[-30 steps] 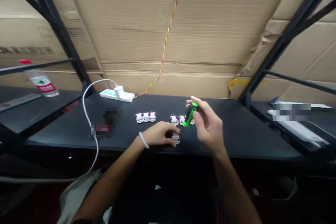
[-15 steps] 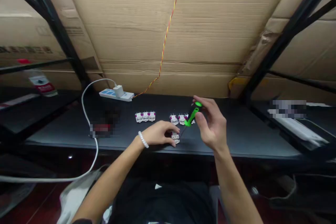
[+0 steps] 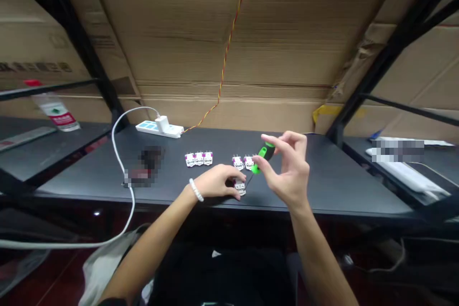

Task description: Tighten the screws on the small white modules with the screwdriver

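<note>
At the lower center of the frame, a small white-and-purple module (image 3: 240, 188) is pinched on the bench (image 3: 344, 181) by the left hand (image 3: 218, 181), its grip closed around the piece, presumably so that sliding is prevented. A bracelet (image 3: 196, 190) of pale beads is worn on the left wrist. Just right of center, a screwdriver (image 3: 264, 154) is gripped by the right hand (image 3: 292, 172), its rounded green-and-black handle held between thumb and fingertips, a light hold apparently suited to turning. The thin dark shaft is slanted down toward the module's right edge; whether contact is made by the tip cannot be told. Beyond the hands, a row of three similar modules (image 3: 199, 159) is lined up left of center, and more modules (image 3: 238, 162) are partly hidden behind the screwdriver, perhaps so grouped for easy reach. Farther back, a glossy white power strip (image 3: 147, 127) is set against ribbed brown cardboard (image 3: 172, 57), down which a twisted red-and-yellow cord (image 3: 225, 63) is hung.
</note>
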Tool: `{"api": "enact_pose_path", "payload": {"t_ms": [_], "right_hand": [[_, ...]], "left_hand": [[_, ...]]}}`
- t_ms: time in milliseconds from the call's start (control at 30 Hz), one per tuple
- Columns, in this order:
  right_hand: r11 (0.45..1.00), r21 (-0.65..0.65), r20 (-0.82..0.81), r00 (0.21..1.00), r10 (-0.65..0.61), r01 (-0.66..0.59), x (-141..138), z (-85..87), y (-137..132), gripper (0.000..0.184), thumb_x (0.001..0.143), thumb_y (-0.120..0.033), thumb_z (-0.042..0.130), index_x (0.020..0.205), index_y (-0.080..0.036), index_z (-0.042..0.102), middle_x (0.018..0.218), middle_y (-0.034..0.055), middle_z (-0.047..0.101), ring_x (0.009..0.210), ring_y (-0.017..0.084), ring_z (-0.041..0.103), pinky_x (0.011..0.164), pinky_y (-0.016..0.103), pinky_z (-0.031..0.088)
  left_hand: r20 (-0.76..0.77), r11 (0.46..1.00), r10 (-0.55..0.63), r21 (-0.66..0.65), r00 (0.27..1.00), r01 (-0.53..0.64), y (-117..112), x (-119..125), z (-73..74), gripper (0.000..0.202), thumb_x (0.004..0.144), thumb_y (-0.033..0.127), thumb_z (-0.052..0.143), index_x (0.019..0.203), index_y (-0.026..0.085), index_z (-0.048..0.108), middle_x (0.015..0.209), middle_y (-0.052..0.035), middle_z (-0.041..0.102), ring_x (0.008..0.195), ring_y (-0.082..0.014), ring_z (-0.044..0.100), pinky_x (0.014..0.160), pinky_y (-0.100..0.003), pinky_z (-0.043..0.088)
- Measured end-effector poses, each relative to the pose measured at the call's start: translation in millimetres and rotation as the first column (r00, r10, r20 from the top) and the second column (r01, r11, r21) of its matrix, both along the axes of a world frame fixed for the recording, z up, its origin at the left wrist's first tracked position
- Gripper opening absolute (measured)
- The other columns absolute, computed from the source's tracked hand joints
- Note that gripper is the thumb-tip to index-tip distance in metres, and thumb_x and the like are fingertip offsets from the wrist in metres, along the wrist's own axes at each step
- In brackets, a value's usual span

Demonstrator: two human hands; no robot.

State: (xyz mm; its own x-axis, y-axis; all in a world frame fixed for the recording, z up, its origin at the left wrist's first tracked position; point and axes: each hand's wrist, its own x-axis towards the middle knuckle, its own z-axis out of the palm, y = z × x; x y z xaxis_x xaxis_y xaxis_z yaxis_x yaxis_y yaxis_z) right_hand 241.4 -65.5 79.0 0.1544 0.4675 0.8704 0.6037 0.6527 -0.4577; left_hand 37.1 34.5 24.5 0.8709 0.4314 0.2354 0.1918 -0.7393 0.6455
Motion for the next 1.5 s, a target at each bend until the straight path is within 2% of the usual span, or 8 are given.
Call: {"api": "enact_pose_path", "payload": {"t_ms": [167,367,567,733,933,1133,1300,1500], "right_hand": [[0.980,-0.084,0.001,0.983,0.184,-0.183,1.0,-1.0,-1.7,0.045,0.108,-0.028,0.053,0.151,-0.033,0.064,0.135,0.0106,0.065,0.120,0.029,0.069,0.105,0.053,0.059],[1.000,-0.012,-0.016,1.000,-0.019,0.019,-2.3,-1.4,-0.7,0.033,0.093,-0.038,0.080,0.125,-0.030,0.077,0.120,0.0086,0.063,0.104,0.026,0.066,0.089,0.044,0.061],[0.976,-0.118,-0.008,0.983,0.184,-0.184,0.3,-0.7,-1.3,0.044,0.110,-0.030,0.049,0.152,-0.031,0.061,0.136,0.0097,0.071,0.122,0.028,0.070,0.108,0.051,0.057],[0.998,-0.064,0.023,0.999,-0.025,0.027,0.8,-0.3,-0.3,0.041,0.095,-0.036,0.077,0.135,-0.029,0.072,0.124,0.0097,0.065,0.104,0.026,0.068,0.088,0.044,0.060],[0.965,-0.149,-0.009,0.976,0.217,-0.216,2.3,-0.7,-0.7,0.049,0.109,-0.028,0.050,0.158,-0.033,0.055,0.133,0.0080,0.071,0.118,0.027,0.071,0.102,0.047,0.058],[0.996,-0.087,0.035,0.999,-0.018,0.021,-0.6,1.3,-0.3,0.046,0.096,-0.033,0.076,0.141,-0.030,0.069,0.119,0.0080,0.066,0.099,0.024,0.066,0.085,0.042,0.060],[0.962,-0.178,-0.009,0.978,0.208,-0.206,2.7,-1.9,0.4,0.055,0.110,-0.031,0.047,0.165,-0.033,0.046,0.134,0.0092,0.069,0.115,0.026,0.070,0.098,0.047,0.060],[0.997,-0.073,0.050,0.999,-0.018,0.021,-1.1,1.3,-1.0,0.045,0.095,-0.036,0.078,0.138,-0.027,0.071,0.120,0.0093,0.063,0.106,0.026,0.064,0.091,0.042,0.059]], "left_hand": [[-0.009,1.000,-0.001,-0.005,1.000,0.001,0.7,0.0,-0.9,0.049,0.078,0.037,0.099,0.119,0.019,0.080,0.120,-0.0095,0.082,0.104,-0.0241,0.076,0.096,-0.032,0.056],[0.005,1.000,-0.003,-0.014,1.000,0.003,1.0,-0.3,-2.4,0.051,0.077,0.036,0.099,0.121,0.020,0.080,0.119,-0.0087,0.082,0.103,-0.0234,0.076,0.094,-0.031,0.056],[0.006,1.000,0.004,-0.014,1.000,-0.004,0.5,-0.2,-1.5,0.050,0.077,0.036,0.100,0.120,0.019,0.080,0.122,-0.0096,0.082,0.108,-0.0249,0.076,0.098,-0.032,0.056],[-0.002,1.000,0.001,0.001,1.000,-0.001,0.4,-0.2,-1.4,0.050,0.077,0.037,0.099,0.120,0.020,0.080,0.120,-0.0094,0.082,0.104,-0.0243,0.076,0.096,-0.033,0.056],[-0.005,1.000,-0.001,-0.008,1.000,0.001,1.3,-0.1,-2.3,0.050,0.078,0.038,0.098,0.120,0.019,0.080,0.121,-0.0098,0.082,0.105,-0.0242,0.076,0.096,-0.032,0.056],[-0.005,1.000,0.001,-0.011,1.000,-0.001,1.0,0.1,-1.6,0.049,0.078,0.036,0.099,0.120,0.019,0.079,0.121,-0.0090,0.082,0.106,-0.0243,0.076,0.097,-0.033,0.056],[0.007,1.000,-0.010,-0.017,1.000,0.010,0.1,0.1,-0.7,0.048,0.079,0.035,0.098,0.119,0.018,0.079,0.122,-0.0103,0.081,0.109,-0.0245,0.076,0.098,-0.032,0.056],[0.012,1.000,-0.008,0.007,1.000,0.008,1.7,0.3,-3.8,0.051,0.077,0.036,0.099,0.120,0.017,0.079,0.120,-0.0098,0.082,0.104,-0.0241,0.076,0.096,-0.031,0.055]]}}
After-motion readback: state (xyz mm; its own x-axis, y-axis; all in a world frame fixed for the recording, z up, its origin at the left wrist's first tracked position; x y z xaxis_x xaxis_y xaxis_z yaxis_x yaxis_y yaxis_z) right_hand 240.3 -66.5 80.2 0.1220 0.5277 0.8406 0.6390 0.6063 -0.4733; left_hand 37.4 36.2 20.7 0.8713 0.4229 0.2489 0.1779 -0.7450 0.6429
